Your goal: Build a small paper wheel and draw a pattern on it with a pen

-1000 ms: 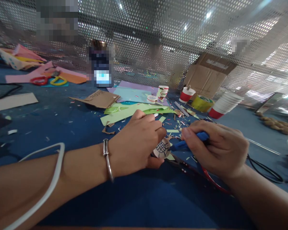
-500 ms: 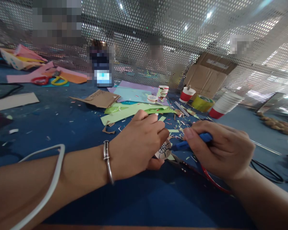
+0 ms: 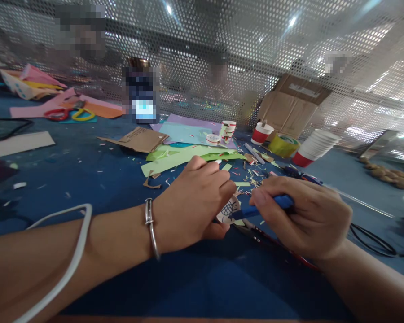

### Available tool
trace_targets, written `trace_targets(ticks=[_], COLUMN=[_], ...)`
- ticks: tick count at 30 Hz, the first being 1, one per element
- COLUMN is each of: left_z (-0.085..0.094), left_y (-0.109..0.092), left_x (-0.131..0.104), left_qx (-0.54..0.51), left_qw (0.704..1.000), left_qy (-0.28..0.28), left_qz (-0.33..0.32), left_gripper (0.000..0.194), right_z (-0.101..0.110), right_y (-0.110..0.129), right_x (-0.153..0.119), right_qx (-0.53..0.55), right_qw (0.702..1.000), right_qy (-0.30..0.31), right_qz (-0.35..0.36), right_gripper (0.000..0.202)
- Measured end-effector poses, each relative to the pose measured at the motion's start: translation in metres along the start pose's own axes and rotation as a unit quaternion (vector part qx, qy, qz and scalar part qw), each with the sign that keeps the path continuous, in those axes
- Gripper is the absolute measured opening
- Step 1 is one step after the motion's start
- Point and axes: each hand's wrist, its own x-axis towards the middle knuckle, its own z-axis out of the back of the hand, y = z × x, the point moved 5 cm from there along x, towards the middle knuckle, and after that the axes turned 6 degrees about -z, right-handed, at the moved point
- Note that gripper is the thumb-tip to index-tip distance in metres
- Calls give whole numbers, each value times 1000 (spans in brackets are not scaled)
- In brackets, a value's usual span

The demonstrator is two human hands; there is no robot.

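Note:
My left hand (image 3: 198, 202) is closed around the edge of a small round paper disc (image 3: 228, 210). Dark lines, among them a grid pattern, are drawn on the disc's face. In my right hand (image 3: 299, 217) is a blue marker (image 3: 265, 207), its tip at the lower right of the disc. Partly under my right hand lies a pair of scissors with red handles (image 3: 256, 234), blades toward the disc. Beyond both hands are green paper strips (image 3: 178, 159) and many small paper scraps (image 3: 252, 172).
Behind stand a red-and-white paper cup (image 3: 261, 133), yellow tape (image 3: 283, 146), stacked cups (image 3: 318, 146) and a cardboard piece (image 3: 291, 105). At left lie scissors with red and yellow handles (image 3: 69, 114) on coloured paper. A white cable (image 3: 77, 251) crosses my left forearm.
My right hand has shifted slightly left and down, bringing the marker tip lower on the disc. The disc looks slightly turned. My left hand has barely moved.

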Motion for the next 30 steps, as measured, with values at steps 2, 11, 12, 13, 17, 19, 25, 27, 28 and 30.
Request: trace_targets(ticks=[2, 11, 12, 13, 17, 19, 25, 27, 28, 30], left_z=[0, -1, -1, -1, 0, 0, -1, -1, -1, -1], left_y=[0, 1, 1, 1, 1, 1, 2, 2, 3, 3], left_x=[0, 1, 1, 1, 0, -1, 0, 0, 0, 0], left_qx=[-3, -7, -7, -7, -7, -6, -15, -16, -16, -18], left_qw=[1000, 1000, 1000, 1000, 1000, 1000, 1000, 1000, 1000, 1000], left_qy=[5, 3, 4, 6, 8, 9, 17, 15, 15, 15], left_qz=[0, 4, 3, 3, 2, 5, 10, 10, 11, 13], left_gripper=[36, 37, 37, 37, 39, 40, 40, 39, 39, 39], right_z=[-2, -3, -4, -4, -4, -4, -4, -4, -4, -3], right_y=[-1, -1, -1, -1, 0, 0, -1, -1, -1, -1], right_x=[-1, -2, -2, -2, -2, -2, -3, -3, -3, -4], right_qx=[4, 25, 25, 25, 21, 18, 2, -3, -6, -10], right_qw=[1000, 999, 999, 999, 1000, 1000, 1000, 1000, 1000, 1000], right_qy=[14, 26, 24, 22, 20, 23, 21, 19, 17, 10], right_qz=[2, 6, 6, 4, 3, 2, 4, 0, -3, -7], right_gripper=[18, 16, 16, 16, 17, 17, 19, 18, 18, 18])
